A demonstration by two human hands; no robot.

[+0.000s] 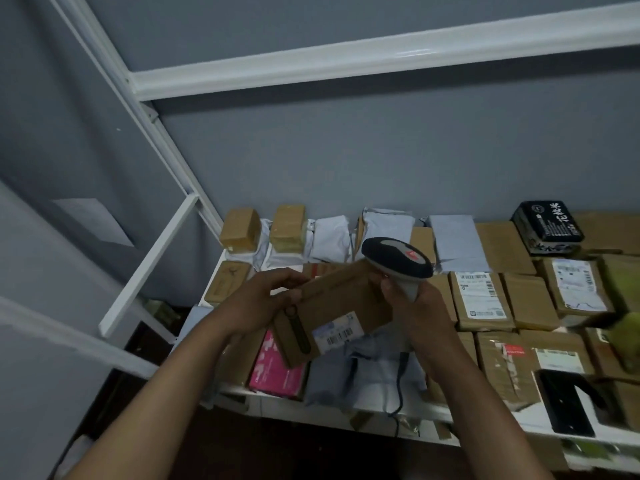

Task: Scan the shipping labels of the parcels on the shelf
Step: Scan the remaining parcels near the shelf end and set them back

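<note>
The left hand (263, 299) gripped the box (332, 313) by its end; beside it, the right hand (412, 303) gripped the scanner (398, 261).

The wall (346, 161) behind the rack is plain grey-blue and dimly lit. A white metal rack (166, 157) stands against it: one upright post slants from the upper left, a horizontal rail (381, 57) crosses above, and a diagonal brace (149, 268) runs left of the post. The floor (259, 455) below the rack is dark.
</note>
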